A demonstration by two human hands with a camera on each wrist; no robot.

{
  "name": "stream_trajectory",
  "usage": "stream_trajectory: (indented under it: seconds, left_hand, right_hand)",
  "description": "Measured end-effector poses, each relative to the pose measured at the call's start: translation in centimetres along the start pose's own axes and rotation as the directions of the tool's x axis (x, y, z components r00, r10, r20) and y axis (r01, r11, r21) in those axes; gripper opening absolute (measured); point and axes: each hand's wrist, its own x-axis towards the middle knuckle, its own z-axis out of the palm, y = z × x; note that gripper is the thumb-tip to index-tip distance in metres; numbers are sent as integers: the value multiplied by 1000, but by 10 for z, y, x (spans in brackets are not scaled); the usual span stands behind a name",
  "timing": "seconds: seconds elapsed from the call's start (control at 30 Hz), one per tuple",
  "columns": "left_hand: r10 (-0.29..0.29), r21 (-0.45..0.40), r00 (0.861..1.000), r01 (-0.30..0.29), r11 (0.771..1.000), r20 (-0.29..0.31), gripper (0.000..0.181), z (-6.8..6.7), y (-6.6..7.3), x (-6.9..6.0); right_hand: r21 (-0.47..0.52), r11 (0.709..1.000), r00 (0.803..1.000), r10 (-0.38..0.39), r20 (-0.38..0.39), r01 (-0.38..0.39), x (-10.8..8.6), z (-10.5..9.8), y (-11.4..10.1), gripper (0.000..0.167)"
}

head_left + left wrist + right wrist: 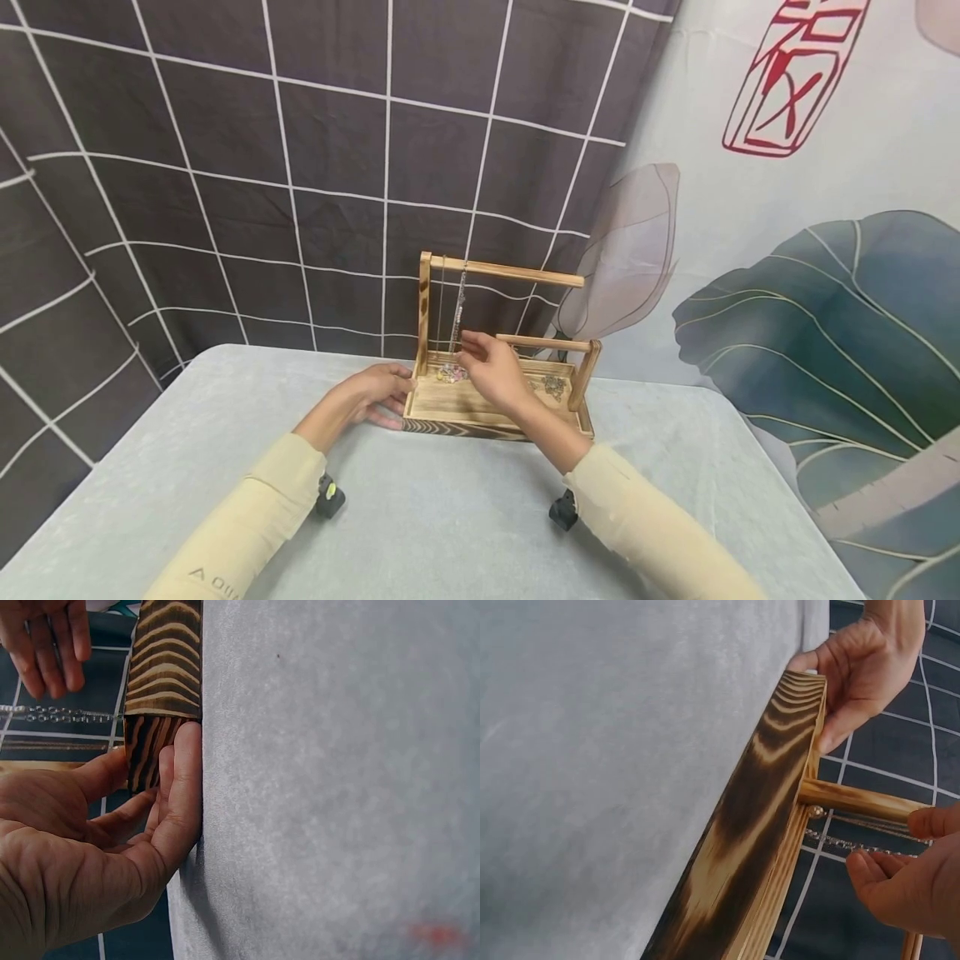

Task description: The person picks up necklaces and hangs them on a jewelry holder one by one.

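My left hand [381, 393] rests against the left end of a wooden tray stand [465, 428]; in the left wrist view its fingers [180, 780] lie along the dark-striped end face [154, 746]. Above the tray is my right hand [495, 371], fingers slightly bent and spread beside a silver chain [459, 312] hanging from the upper bar [517, 272]. In the right wrist view, the chain [847, 844] passes near the thumb and fingertips, which stand apart. A thinner chain [441, 304] hangs left of it. Colourful beads [450, 373] lie at the tray's left.
Small metallic pieces [553, 385] lie in the tray's right part, near the lower bar [551, 342] and its post [587, 375]. The stand is on a grey cloth-covered table [450, 517]. Behind it hang a dark grid curtain [330, 225] and a leaf-patterned cloth [825, 317].
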Motion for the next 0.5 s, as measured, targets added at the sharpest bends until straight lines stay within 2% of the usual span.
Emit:
stream_trajectory:
  seconds: [0.17, 0.33, 0.5]
  left_hand:
    - [4, 2, 1000, -4, 1000, 7, 49, 1, 0, -1]
    - [13, 9, 1000, -13, 1000, 5, 51, 0, -1, -3]
    - [16, 19, 1000, -16, 1000, 6, 52, -1, 0, -4]
  right_hand:
    - [-18, 1000, 1000, -10, 1, 10, -8, -10, 8, 49]
    - [-81, 997, 1000, 8, 13, -7, -16, -23, 12, 47]
    - [-100, 995, 1000, 24, 7, -23, -22, -34, 18, 48]
